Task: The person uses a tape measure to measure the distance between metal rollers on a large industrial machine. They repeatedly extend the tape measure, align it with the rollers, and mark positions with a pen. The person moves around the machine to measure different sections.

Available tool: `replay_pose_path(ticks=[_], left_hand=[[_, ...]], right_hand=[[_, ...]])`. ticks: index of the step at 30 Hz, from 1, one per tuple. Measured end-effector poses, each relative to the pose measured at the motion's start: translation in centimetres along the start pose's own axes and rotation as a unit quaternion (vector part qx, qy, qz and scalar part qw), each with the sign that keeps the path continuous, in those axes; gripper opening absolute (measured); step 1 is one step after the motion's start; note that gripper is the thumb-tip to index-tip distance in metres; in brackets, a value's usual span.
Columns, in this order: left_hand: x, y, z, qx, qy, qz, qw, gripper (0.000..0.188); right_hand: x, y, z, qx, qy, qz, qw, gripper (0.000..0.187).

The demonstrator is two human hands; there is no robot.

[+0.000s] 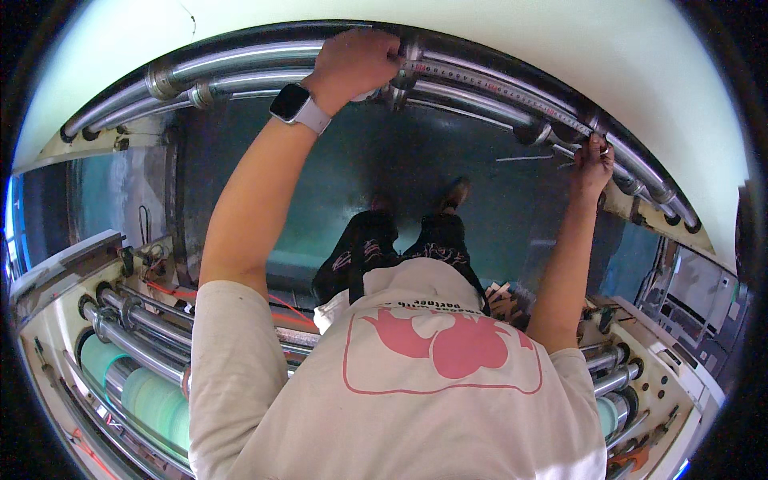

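Observation:
A long, thin measuring tape [488, 85], pale with dark and red marks, stretches along the metal rollers at the far side. My left hand [358, 62] is closed at the tape's left end, fingers curled down over the rollers, so its fingertips are partly hidden. Farther right and a little nearer, my right hand [593, 166] pinches the tape's other end between thumb and fingers. Polished rollers [248, 58] run beneath and beside the tape, with metal collars [162, 81] around them. On my left wrist sits a watch [290, 104] with a light band.
A white curved machine panel [512, 24] rises beyond the rollers. Behind me stands another machine section with metal rollers [144, 344] and a green-covered cylinder [156, 400]. A dark floor [280, 176] lies below, and an orange cable [292, 308] passes near the rear machine.

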State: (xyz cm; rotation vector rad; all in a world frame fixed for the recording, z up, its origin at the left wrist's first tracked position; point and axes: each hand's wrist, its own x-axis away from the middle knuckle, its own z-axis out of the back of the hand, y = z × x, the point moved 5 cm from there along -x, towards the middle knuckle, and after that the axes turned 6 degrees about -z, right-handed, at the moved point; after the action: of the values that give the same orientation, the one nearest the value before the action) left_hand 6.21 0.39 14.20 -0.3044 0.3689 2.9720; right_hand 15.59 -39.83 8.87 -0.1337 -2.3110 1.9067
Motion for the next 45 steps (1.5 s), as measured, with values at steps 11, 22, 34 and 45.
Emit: replay_pose_path(ticks=[11,22,34,45], left_hand=[[0.0,-0.3,-0.2,0.023,-0.019,0.007,1.0,0.024],[0.0,-0.1,-0.2,-0.004,-0.004,0.007,1.0,0.019],[0.1,0.0,-0.2,-0.003,0.004,0.0,1.0,0.018],[-0.1,-0.1,-0.4,0.0,-0.001,-0.024,1.0,0.024]], right_hand=[[-0.7,0.5,0.6,-0.023,-0.05,0.011,0.998,0.01],[-0.9,0.9,0.8,-0.034,-0.06,0.014,0.998,0.01],[-1.2,1.2,1.2,-0.028,-0.042,0.007,0.999,0.007],[-1.0,1.0,0.9,-0.045,-0.036,0.022,0.998,0.008]])
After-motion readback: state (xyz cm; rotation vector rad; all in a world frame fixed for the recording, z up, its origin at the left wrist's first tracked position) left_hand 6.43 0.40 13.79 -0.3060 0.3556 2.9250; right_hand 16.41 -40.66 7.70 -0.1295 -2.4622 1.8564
